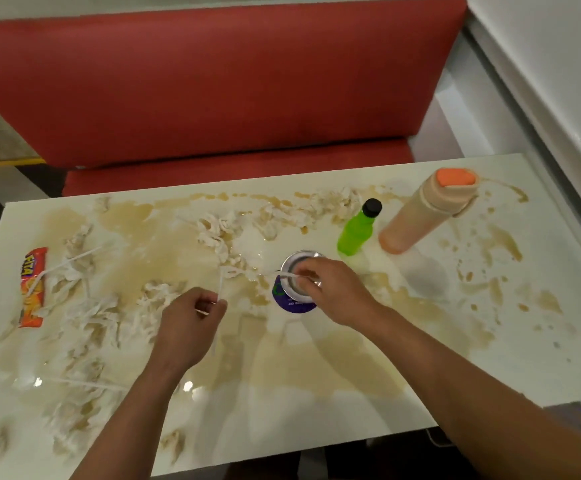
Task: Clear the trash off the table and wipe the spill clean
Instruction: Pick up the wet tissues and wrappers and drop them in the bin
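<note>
Brown spill [316, 362] covers much of the white table [507, 368], mixed with soggy shredded tissue [84, 306] and thin white straws [74, 261]. A purple can [290, 301] with an open silver top stands at the centre. My right hand [330, 289] hovers over the can's mouth, fingers pinched on a white straw [283, 274] that reaches left from the rim. My left hand [192, 320] is just left of the can, fingers pinched on another thin white straw [220, 289].
A red and orange snack wrapper [32, 287] lies at the left edge. A green bottle [356, 233] and a tall peach bottle with an orange lid [424, 213] stand at the back right. A red booth seat [212, 98] runs behind the table.
</note>
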